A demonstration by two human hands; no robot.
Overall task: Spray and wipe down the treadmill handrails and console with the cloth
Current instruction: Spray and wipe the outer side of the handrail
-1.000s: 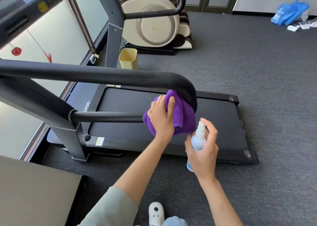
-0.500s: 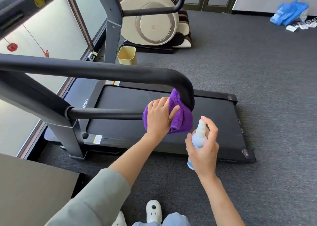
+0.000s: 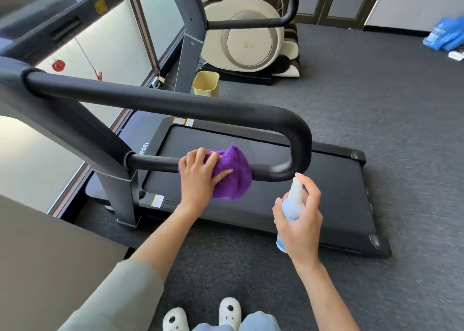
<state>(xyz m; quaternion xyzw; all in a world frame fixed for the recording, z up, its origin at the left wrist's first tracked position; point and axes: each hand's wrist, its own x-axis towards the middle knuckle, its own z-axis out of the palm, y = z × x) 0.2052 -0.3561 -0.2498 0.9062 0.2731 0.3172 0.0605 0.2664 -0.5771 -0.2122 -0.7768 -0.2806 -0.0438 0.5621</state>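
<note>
Left hand (image 3: 200, 177) wrapping purple cloth (image 3: 232, 173) around lower handrail (image 3: 155, 161) — full contact for wiping. Right hand (image 3: 300, 220) clasping spray bottle (image 3: 292, 205) near the bend — apparently kept ready, finger atop nozzle.

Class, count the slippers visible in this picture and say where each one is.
2. One white slipper is at the bottom edge, left of centre; the other slipper sits just to its right. Both stand on the grey carpet, partly cut off by the frame.
</note>
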